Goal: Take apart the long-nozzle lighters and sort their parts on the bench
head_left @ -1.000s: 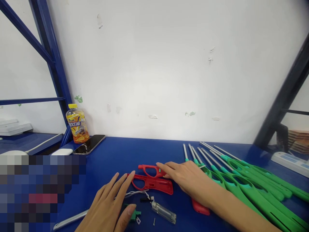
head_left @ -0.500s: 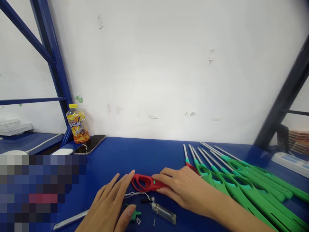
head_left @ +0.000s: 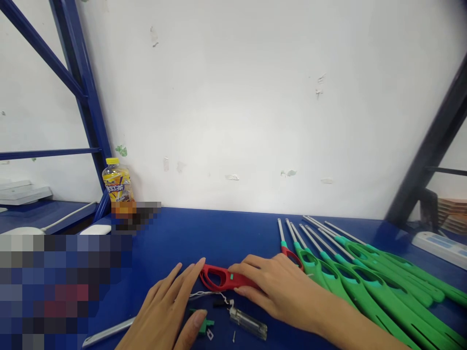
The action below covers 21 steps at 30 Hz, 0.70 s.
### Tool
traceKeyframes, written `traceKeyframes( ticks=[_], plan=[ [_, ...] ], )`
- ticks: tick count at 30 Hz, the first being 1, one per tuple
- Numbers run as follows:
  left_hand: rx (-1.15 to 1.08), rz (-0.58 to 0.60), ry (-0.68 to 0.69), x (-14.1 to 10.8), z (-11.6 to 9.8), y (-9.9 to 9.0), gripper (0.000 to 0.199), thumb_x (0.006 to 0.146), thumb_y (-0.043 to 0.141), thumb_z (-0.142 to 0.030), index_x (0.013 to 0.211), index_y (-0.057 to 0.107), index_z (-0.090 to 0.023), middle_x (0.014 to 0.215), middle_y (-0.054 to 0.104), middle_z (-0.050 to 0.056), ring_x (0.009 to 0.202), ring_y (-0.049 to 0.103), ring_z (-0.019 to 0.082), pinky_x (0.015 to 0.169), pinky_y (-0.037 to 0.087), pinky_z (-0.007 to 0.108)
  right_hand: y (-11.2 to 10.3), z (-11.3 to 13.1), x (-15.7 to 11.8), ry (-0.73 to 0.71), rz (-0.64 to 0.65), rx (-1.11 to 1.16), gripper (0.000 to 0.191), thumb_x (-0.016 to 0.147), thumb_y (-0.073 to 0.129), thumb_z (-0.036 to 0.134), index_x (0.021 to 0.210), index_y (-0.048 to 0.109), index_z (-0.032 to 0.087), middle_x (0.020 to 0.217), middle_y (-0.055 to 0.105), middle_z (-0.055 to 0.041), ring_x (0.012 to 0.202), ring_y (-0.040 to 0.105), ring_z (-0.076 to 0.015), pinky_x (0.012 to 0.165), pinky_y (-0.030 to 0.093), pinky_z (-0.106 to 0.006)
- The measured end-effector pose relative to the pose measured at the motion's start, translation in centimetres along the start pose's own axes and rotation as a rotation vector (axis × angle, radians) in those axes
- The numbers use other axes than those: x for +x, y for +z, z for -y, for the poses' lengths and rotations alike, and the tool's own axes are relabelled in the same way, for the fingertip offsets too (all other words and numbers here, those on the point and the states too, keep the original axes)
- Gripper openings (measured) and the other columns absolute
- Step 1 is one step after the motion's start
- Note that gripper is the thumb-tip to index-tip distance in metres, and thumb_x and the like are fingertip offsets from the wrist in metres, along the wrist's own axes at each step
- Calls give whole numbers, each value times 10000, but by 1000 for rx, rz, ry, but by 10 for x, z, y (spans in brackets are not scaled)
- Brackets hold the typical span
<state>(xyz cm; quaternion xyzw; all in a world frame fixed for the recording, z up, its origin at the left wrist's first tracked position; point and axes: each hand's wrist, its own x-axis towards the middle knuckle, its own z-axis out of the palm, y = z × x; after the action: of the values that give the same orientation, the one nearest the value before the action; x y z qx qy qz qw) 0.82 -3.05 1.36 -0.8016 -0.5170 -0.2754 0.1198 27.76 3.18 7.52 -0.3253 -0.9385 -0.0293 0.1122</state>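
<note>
In the head view, the red casing (head_left: 231, 279) lies on the blue worktop (head_left: 204, 233) between the two hands, and the grip of the right hand (head_left: 266, 282) is closed on its right part. The left hand (head_left: 164, 306) is open, with fingertips at the casing's left end, though I cannot tell if they touch; the clear tank (head_left: 248, 324) lies nearer, the green lighters (head_left: 368, 282) to the right.
</note>
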Motion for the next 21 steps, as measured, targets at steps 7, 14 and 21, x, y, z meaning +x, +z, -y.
traceKeyframes(
  ticks=[7,14,21],
  plan=[
    [10,14,27,-4,7,7,601,1015,390,-432,1582,199,-375,1500,523,-10,1364,508,255,1027,525,383,1,-1,-2,17,-2,30,298,1034,488,403,1318,526,320,1082,692,15,811,687,-196,629,349,-300],
    [27,-82,81,-1,10,9,544,1010,413,-427,1542,306,-387,1400,615,-17,1281,584,231,995,540,333,5,-32,2,177,-25,-71,179,1042,469,330,1183,545,250,1018,696,-17,793,685,-223,615,361,-315],
    [32,-208,159,5,12,2,327,993,439,-323,1274,601,-364,1106,744,-32,965,718,178,805,600,245,9,-54,1,291,-92,-103,146,982,563,285,1125,560,255,1164,646,-23,826,678,-222,654,404,-318]
  ],
)
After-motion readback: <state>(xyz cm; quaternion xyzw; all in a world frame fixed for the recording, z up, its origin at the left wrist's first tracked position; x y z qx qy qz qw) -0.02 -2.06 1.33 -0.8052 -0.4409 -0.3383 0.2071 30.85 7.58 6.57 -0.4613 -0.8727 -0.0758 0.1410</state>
